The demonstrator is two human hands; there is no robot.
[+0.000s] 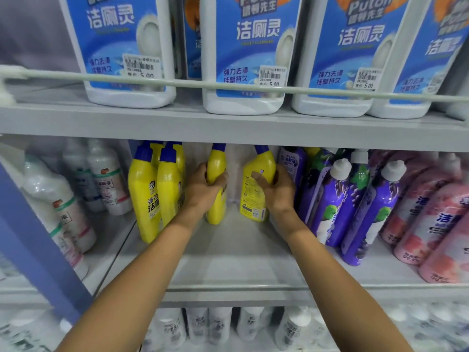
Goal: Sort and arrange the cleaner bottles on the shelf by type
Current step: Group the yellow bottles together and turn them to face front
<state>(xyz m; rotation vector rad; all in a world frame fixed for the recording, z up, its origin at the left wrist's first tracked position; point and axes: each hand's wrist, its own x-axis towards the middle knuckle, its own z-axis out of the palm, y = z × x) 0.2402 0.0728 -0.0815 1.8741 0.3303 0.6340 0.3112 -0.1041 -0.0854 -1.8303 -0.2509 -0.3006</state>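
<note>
On the shelf, left hand gripping upright yellow bottle, right hand gripping tilted yellow bottle

Two long bare forearms end in the bare left grip and right grip.

From where I stand, 4 blue-labelled white jugs front the top shelf at 12 o'clock, with 1 more behind. In the middle are at least 5 yellow bottles. At 3 o'clock are at least 3 purple bottles and 3 pink bottles, and at 9 o'clock at least 4 white bottles.
</note>
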